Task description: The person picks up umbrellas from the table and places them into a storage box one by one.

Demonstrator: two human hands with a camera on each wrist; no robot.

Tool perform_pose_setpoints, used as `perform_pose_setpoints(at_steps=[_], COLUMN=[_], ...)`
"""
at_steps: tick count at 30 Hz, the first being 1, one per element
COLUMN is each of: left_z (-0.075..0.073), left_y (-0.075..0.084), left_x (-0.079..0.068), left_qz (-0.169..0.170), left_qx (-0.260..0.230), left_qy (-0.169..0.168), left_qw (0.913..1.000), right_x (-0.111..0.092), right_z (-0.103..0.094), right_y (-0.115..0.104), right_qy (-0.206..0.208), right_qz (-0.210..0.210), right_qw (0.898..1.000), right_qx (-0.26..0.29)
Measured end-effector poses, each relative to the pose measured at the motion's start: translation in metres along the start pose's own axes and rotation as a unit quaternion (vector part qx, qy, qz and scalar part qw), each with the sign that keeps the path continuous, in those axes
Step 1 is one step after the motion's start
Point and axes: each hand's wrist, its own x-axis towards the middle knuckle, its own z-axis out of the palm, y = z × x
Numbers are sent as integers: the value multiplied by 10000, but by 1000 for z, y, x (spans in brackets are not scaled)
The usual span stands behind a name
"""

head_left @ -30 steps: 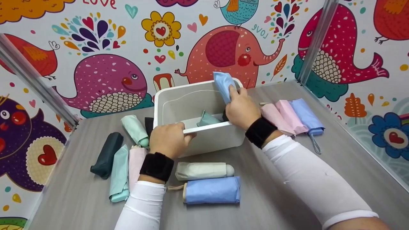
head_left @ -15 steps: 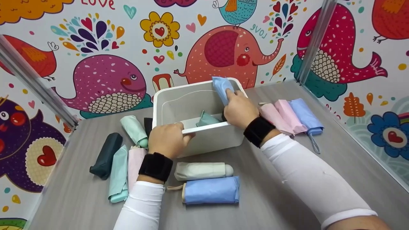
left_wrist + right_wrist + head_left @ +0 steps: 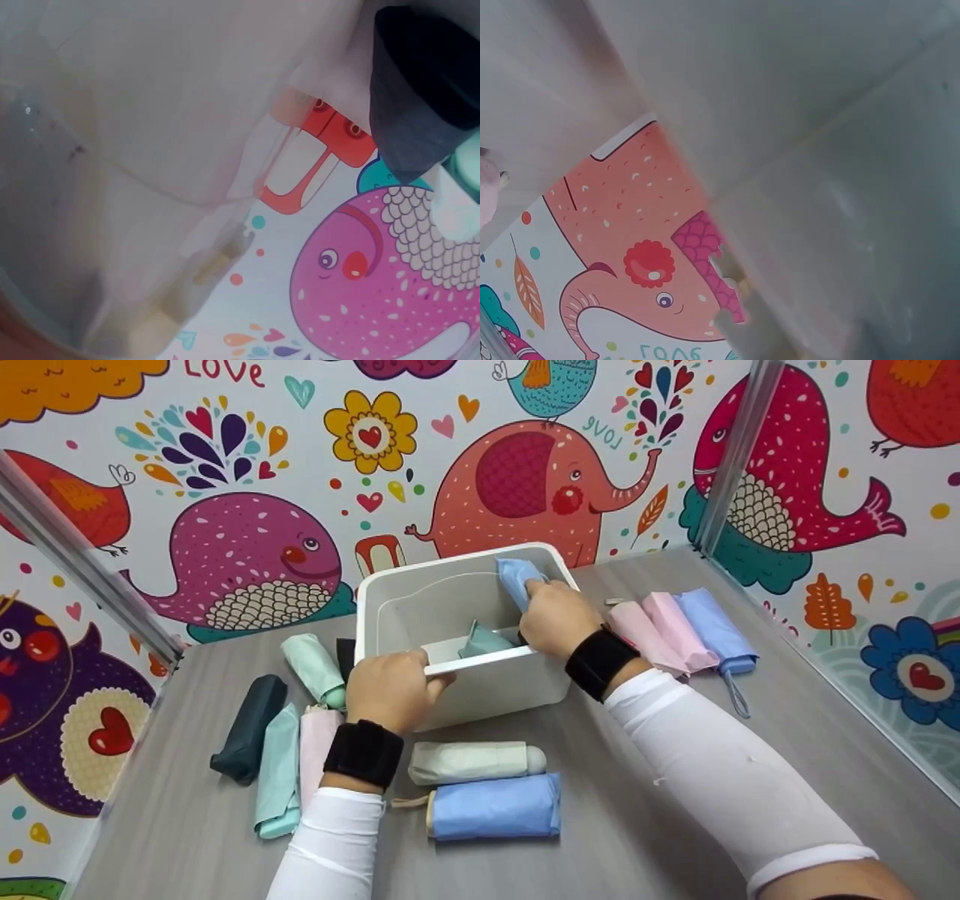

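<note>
A white plastic bin [image 3: 480, 690] stands mid-table, its mouth facing up. My left hand [image 3: 390, 690] grips the near rim at its left corner, thumb over the outside. Over the bin's right side, my right hand [image 3: 559, 619] holds a folded light-blue umbrella [image 3: 516, 579], its upper end leaning toward the back wall of the bin and its lower part hidden by the hand and rim. A green folded umbrella [image 3: 486, 640] lies inside the bin. Both wrist views are mostly filled by the bin's blurred pale wall.
In front lie a cream umbrella [image 3: 472, 763] and a blue umbrella [image 3: 495, 808]. On the left are a dark-green umbrella [image 3: 251, 727], a mint umbrella [image 3: 313, 669], a teal umbrella [image 3: 279, 772] and a pink umbrella [image 3: 319, 746]. Pink umbrellas and a blue umbrella [image 3: 716, 626] lie at the right.
My right hand has lowered the light-blue umbrella further into the bin. The left hand keeps its grip on the rim, and the view has shifted slightly.
</note>
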Motion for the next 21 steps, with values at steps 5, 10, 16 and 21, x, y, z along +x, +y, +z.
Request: perform_pose_setpoints(at_steps=[5, 10, 16, 21], left_z=[1, 1, 0, 0], left_y=[0, 0, 0, 0], left_x=[-1, -1, -1, -1], left_qz=[97, 109, 83, 71], left_qx=[-2, 4, 22, 14], left_qy=[221, 215, 116, 74], left_qw=[9997, 9997, 9999, 9999], right_x=[0, 1, 1, 1], right_z=[-1, -1, -1, -2], right_y=[-1, -2, -2, -2], right_qy=[-38, -102, -105, -191], right_qz=[-21, 36, 68, 103], right_qw=[9999, 9998, 9998, 9996], right_qx=[-113, -145, -145, -165])
